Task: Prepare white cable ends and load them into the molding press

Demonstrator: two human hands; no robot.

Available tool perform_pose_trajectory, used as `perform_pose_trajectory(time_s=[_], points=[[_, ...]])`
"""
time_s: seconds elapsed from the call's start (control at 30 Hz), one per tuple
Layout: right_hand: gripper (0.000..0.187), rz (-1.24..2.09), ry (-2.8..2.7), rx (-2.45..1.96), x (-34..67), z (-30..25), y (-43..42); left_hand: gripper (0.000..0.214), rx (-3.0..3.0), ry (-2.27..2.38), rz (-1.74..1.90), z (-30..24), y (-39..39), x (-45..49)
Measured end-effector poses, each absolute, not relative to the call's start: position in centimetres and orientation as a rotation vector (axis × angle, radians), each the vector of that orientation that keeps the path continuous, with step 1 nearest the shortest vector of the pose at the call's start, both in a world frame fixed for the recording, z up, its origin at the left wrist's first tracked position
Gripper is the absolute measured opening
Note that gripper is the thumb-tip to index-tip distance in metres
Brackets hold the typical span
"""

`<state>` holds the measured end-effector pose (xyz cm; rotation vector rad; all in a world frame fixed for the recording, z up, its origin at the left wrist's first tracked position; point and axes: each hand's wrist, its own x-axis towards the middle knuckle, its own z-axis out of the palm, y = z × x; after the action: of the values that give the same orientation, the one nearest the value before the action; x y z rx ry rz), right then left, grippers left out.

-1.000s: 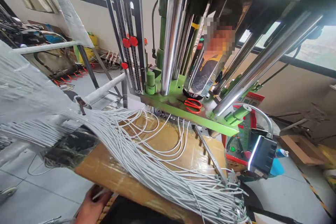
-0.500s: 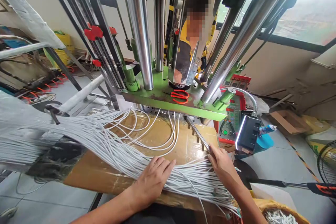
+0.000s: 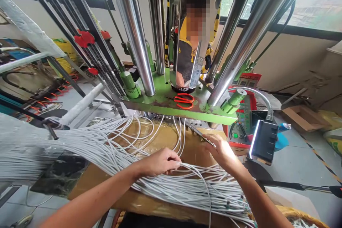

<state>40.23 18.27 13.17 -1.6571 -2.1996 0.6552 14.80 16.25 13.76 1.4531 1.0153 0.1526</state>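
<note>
red scissors (image 3: 184, 100) lie on the green press plate (image 3: 160, 101).

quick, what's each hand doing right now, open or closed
left hand: closed, pinching white wires
right hand: resting on the metal bar, grip cannot be told

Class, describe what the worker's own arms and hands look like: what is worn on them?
The left hand and right hand are ungloved; no ring, watch or bracelet shows. The left forearm and right forearm are bare, with no sleeve in view.
</note>
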Motion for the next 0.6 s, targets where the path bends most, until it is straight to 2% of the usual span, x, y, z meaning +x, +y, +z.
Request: perform_pose_trajectory(time_s=[0.13, 0.2, 0.33, 0.5, 0.6], points=[[0.045, 1.215, -2.190, -1.381, 36.2, 16.1, 14.2, 0.030, 1.369, 0.977, 0.259, 14.7, 15.7, 14.3], [0.043, 1.306, -2.261, -1.361, 36.3, 16.9, 12.2, 0.029, 1.468, 1.027, 0.361, 16.1, 14.8, 13.2], [0.031, 0.896, -2.437, -1.428, 40.8, 17.0, 10.1, 0.035, 1.708, 1.167, 0.384, 18.1, 11.8, 10.9], [0.017, 0.274, -2.799, -1.445, 42.3, 16.2, 8.2, 0.031, 1.732, 0.944, 0.228, 16.4, 7.4, 13.9], [0.005, 0.309, -2.975, -1.326, 39.9, 16.6, 7.2, 0.040, 1.561, 0.819, 0.229, 15.5, 5.5, 16.0]])
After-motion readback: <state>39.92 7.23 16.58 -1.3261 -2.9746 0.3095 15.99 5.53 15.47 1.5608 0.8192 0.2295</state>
